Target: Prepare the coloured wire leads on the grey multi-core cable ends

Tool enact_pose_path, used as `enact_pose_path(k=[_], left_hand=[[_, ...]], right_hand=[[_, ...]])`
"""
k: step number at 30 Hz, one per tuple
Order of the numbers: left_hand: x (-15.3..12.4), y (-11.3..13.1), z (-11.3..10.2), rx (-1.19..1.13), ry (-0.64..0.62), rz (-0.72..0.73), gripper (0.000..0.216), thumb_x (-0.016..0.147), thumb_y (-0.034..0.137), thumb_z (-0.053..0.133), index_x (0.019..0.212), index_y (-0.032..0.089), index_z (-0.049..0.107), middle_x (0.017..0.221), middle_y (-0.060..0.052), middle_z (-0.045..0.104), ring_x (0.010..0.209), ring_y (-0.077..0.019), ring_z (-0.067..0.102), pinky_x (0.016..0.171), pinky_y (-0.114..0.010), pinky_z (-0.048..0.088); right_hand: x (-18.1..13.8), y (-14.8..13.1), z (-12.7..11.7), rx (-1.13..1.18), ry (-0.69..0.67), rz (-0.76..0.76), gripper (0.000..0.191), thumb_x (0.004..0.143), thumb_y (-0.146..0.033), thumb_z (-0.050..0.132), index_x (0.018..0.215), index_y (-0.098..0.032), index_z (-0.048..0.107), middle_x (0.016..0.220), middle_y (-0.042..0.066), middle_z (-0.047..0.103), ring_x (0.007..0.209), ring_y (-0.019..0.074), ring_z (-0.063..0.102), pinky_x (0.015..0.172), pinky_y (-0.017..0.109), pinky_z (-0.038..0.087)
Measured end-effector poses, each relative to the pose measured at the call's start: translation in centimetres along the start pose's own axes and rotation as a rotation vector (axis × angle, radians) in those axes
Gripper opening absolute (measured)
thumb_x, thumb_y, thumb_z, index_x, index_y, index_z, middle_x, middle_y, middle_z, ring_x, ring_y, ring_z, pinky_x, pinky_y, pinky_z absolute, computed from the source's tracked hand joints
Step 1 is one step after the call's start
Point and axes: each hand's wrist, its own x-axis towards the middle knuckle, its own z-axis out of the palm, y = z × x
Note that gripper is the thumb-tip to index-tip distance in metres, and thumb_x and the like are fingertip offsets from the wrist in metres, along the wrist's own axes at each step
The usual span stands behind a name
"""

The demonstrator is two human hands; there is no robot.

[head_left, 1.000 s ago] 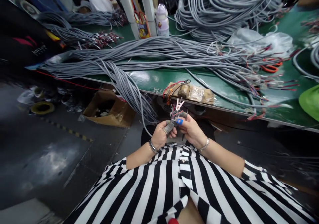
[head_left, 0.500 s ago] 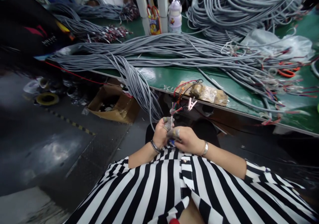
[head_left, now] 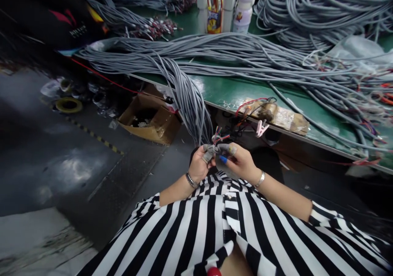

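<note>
In front of my lap, both hands meet at the end of a grey cable, where thin coloured wires (head_left: 218,136) fan upward. My left hand (head_left: 199,162) is closed, its grey-covered fingertips pinching the cable end. From the right, my right hand (head_left: 242,161) curls in, its grey-covered index finger touching the base of the wires. Its thumb has a blue cover (head_left: 223,159); what lies between its fingers is hidden. Just behind the hands, a bundle of grey cables (head_left: 187,90) hangs over the table edge.
More grey cables lie along the green table (head_left: 211,88). A taped cardboard strip (head_left: 290,120) with a pink clip (head_left: 262,128) sits at its edge. A bottle (head_left: 244,12) and scissors in a holder (head_left: 214,16) stand behind. An open carton (head_left: 153,122) is on the floor.
The view has shifted, so the table appears farther right. My right hand has drawn slightly away from my left, and the coloured wires now spread apart above the fingers.
</note>
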Motion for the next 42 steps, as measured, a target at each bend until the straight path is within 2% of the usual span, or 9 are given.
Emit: enact_pose_path(k=[8, 15, 19, 22, 26, 28, 30, 35, 42], left_hand=[[-0.1, -0.6, -2.1, 0.246, -0.119, 0.102, 0.029, 0.069, 0.036, 0.077, 0.083, 0.016, 0.060, 0.058, 0.005, 0.056, 0.045, -0.0054, 0.046, 0.045, -0.018, 0.036], [0.2, -1.2, -0.9, 0.167, -0.056, 0.152, 0.021, 0.073, 0.031, 0.072, 0.083, 0.016, 0.062, 0.073, 0.002, 0.061, 0.062, -0.0075, 0.052, 0.059, -0.019, 0.043], [1.0, -1.1, 0.0, 0.108, -0.020, 0.036, 0.028, 0.074, 0.040, 0.071, 0.081, 0.016, 0.059, 0.062, 0.004, 0.054, 0.047, -0.0046, 0.045, 0.044, -0.016, 0.031], [1.4, -0.4, 0.2, 0.020, -0.034, -0.008, 0.032, 0.072, 0.044, 0.072, 0.081, 0.015, 0.059, 0.059, 0.004, 0.054, 0.041, -0.0033, 0.043, 0.038, -0.017, 0.023], [1.0, 0.3, 0.6, -0.118, -0.209, -0.095, 0.033, 0.068, 0.041, 0.076, 0.078, 0.013, 0.061, 0.051, 0.006, 0.049, 0.034, -0.0012, 0.033, 0.037, -0.017, 0.022], [0.7, 0.2, 1.1, -0.132, -0.263, -0.142, 0.035, 0.066, 0.042, 0.077, 0.077, 0.013, 0.061, 0.048, 0.006, 0.048, 0.033, -0.0009, 0.031, 0.037, -0.016, 0.020], [0.5, 0.0, 1.7, -0.110, -0.283, -0.173, 0.036, 0.066, 0.044, 0.078, 0.075, 0.014, 0.060, 0.046, 0.006, 0.047, 0.033, -0.0010, 0.031, 0.036, -0.016, 0.019], [0.7, -0.2, 3.4, -0.104, -0.342, -0.198, 0.036, 0.067, 0.045, 0.078, 0.072, 0.013, 0.060, 0.044, 0.007, 0.043, 0.032, -0.0006, 0.026, 0.036, -0.018, 0.017], [1.8, 0.1, 5.3, -0.272, -0.276, -0.258, 0.032, 0.083, 0.042, 0.062, 0.069, 0.013, 0.060, 0.048, 0.007, 0.035, 0.034, -0.0009, 0.020, 0.038, -0.019, 0.019]], right_hand=[[0.8, 0.3, 0.9, -0.173, -0.143, -0.103, 0.026, 0.081, -0.010, 0.049, 0.101, -0.018, 0.064, 0.088, 0.008, 0.066, 0.075, 0.0179, 0.061, 0.067, 0.027, 0.047], [0.2, -1.3, 0.4, -0.157, -0.288, -0.211, 0.020, 0.081, -0.008, 0.045, 0.088, -0.018, 0.060, 0.076, 0.006, 0.061, 0.066, 0.0151, 0.055, 0.060, 0.025, 0.042], [-0.7, -1.9, -0.5, -0.039, -0.423, -0.257, 0.019, 0.084, -0.013, 0.045, 0.089, -0.018, 0.063, 0.074, 0.005, 0.062, 0.065, 0.0147, 0.055, 0.062, 0.025, 0.043], [-1.4, -1.2, -1.2, 0.043, -0.395, -0.089, 0.017, 0.089, -0.024, 0.049, 0.087, -0.019, 0.065, 0.071, 0.004, 0.062, 0.063, 0.0143, 0.055, 0.061, 0.026, 0.043], [-1.4, 0.3, -2.6, 0.125, -0.018, 0.324, 0.021, 0.086, -0.038, 0.059, 0.093, -0.019, 0.065, 0.076, 0.003, 0.064, 0.061, 0.0138, 0.053, 0.058, 0.027, 0.043], [-1.0, 0.7, -3.4, 0.207, 0.039, 0.421, 0.041, 0.077, -0.041, 0.070, 0.112, -0.021, 0.062, 0.073, 0.000, 0.062, 0.055, 0.0121, 0.047, 0.053, 0.026, 0.040], [-0.5, 0.7, -4.1, 0.299, 0.012, 0.449, 0.058, 0.071, -0.041, 0.076, 0.123, -0.022, 0.057, 0.070, -0.001, 0.059, 0.054, 0.0119, 0.045, 0.052, 0.026, 0.039], [0.0, 0.1, -5.2, 0.520, 0.043, 0.498, 0.030, 0.079, -0.048, 0.065, 0.085, -0.018, 0.067, 0.076, 0.003, 0.062, 0.069, 0.0147, 0.054, 0.061, 0.027, 0.043], [-1.2, 0.9, -6.0, 1.082, -0.185, 0.908, 0.042, 0.066, -0.050, 0.073, 0.064, -0.019, 0.044, 0.046, -0.009, 0.037, 0.039, 0.0026, 0.016, 0.039, 0.020, 0.009]])
